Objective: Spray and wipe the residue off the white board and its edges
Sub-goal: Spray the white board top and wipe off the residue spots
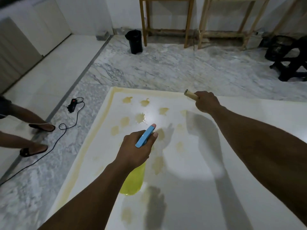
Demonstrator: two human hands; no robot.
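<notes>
Left hand [134, 150] wrapped around a blue-topped plastic spray bottle [145, 136] of yellow-green liquid, nozzle pointing over the board. Right hand [206, 101] clenched on a tan wooden handle [191, 95] above the far edge. Large flat white board [191, 163] lies on the grey-veined marble floor [149, 67], with yellowish residue blotches [140, 117] across it and a yellowed left edge. Another person's feet in black sandals [33, 151] are to the left, beside a black power cable [66, 128].

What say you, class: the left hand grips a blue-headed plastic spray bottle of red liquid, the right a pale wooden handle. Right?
Wrong: the head view shows yellow-green liquid, not red, in the blue-headed plastic spray bottle. The left hand grips it; the right hand holds the pale wooden handle.
</notes>
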